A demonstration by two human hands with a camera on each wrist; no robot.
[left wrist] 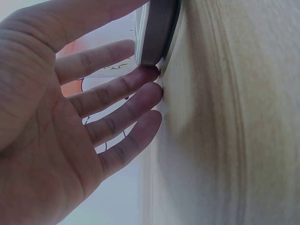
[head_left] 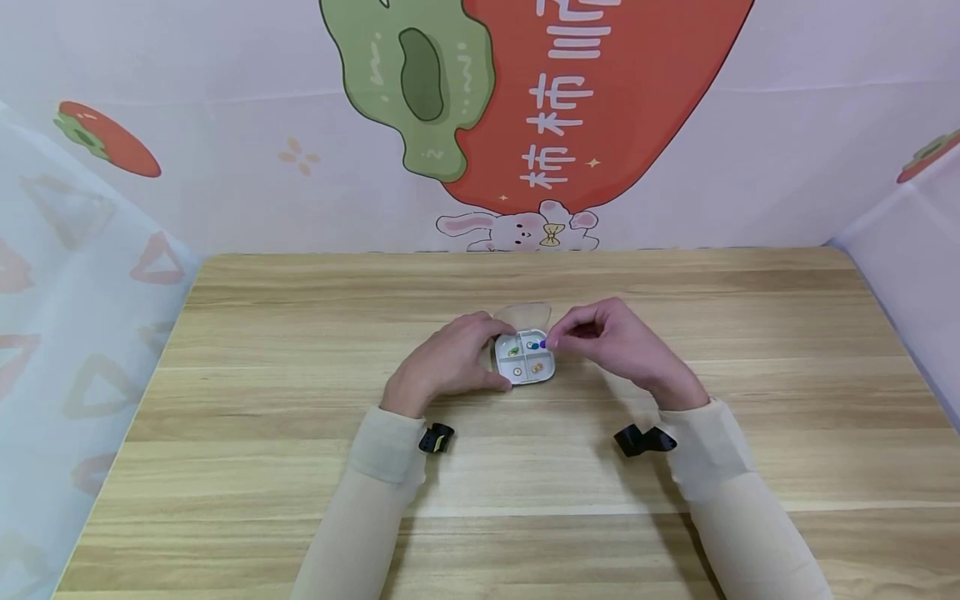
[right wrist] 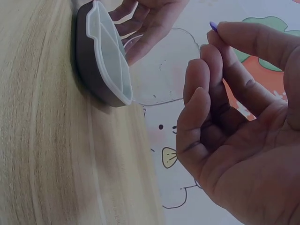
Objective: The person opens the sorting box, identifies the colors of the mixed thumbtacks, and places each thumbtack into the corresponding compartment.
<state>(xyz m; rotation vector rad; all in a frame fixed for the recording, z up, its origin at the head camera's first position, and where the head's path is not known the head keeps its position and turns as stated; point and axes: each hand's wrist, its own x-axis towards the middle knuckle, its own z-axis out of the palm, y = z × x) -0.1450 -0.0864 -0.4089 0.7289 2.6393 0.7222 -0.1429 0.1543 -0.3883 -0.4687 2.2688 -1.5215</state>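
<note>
A small white pill box (head_left: 526, 372) with four compartments lies on the table, its clear lid (head_left: 534, 313) flipped back on the far side. Its outer side (left wrist: 158, 35) looks dark brown in the left wrist view. My left hand (head_left: 450, 360) holds the box at its left end, thumb at the near edge and fingers at the far edge. Between thumb and fingertip my right hand (head_left: 626, 346) pinches a tiny purple piece (right wrist: 214, 26), over the far right compartment. Small coloured pieces (head_left: 537, 367) lie in the compartments; their exact kind is too small to tell.
The wooden table (head_left: 300, 517) spreads around both hands. Behind it hangs a printed cloth (head_left: 247, 200) with a large persimmon and a rabbit. Black straps (head_left: 437, 438) sit at both wrists, over light sleeves.
</note>
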